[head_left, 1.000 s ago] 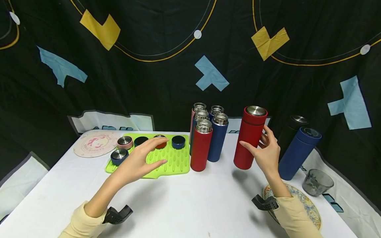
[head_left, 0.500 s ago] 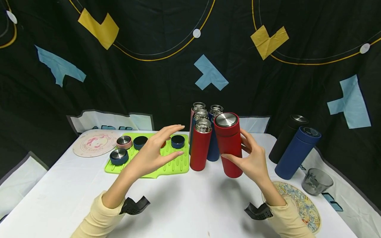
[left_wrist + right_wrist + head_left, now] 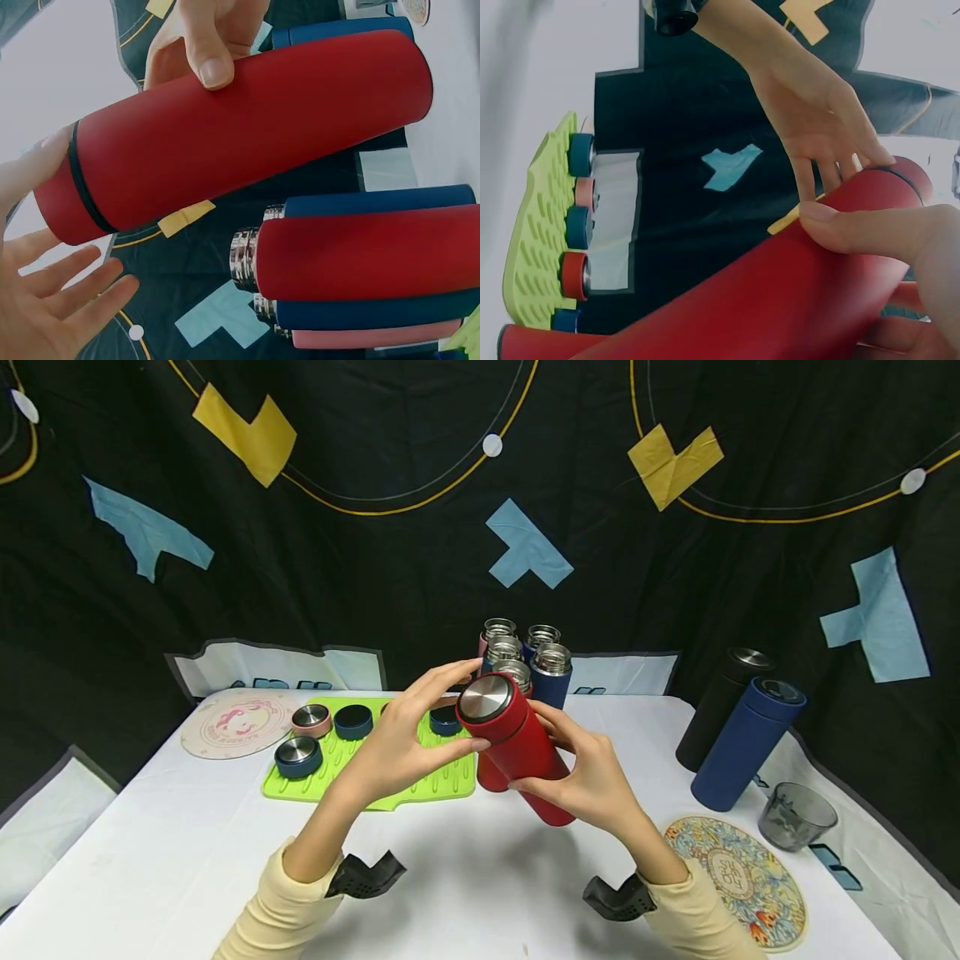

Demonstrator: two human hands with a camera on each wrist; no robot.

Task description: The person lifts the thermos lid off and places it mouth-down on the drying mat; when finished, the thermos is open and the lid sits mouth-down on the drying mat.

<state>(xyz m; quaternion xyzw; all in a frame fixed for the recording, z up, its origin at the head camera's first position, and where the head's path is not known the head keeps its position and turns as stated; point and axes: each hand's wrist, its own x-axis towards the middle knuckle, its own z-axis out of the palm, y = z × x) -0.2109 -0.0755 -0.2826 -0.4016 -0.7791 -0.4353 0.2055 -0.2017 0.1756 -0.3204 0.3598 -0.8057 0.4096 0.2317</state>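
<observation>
1. Black curtain [image 3: 420, 568] right across the back, yellow and pale blue tape stuck on it.
2. White table [image 3: 187, 860] spreads out below, filling the foreground.
3. Lime-green mat [image 3: 442, 781] over on the left, pink-printed round board [image 3: 217, 739] just beside it; on the right, a colourful round board [image 3: 772, 893] lies near the person's sleeve [image 3: 701, 914].
4. Bunch of bottles [image 3: 551, 681] standing tight together at centre, bare metal necks up; farther right, a blue bottle [image 3: 738, 752] and a black bottle [image 3: 712, 718] side by side.
5. Here's the red bottle [image 3: 525, 747], up above the table and in front of the bunch, tilted, its silver-topped lid [image 3: 486, 697] leaning toward the left.
6. Right hand [image 3: 600, 777] grips the body, thumb on the near side, fingers wrapped behind.
7. Left hand [image 3: 393, 743] at the lid end, fingers straight and spread, thumb stretched beneath; the thumb seems to touch the lid, but the angle makes it hard to be sure.
8. Glass cup [image 3: 797, 817] at the table's right edge.
9. Small caps on the mat: pink cap [image 3: 312, 723], several blue ones, and a red cap [image 3: 574, 275], clearest from the right wrist.
</observation>
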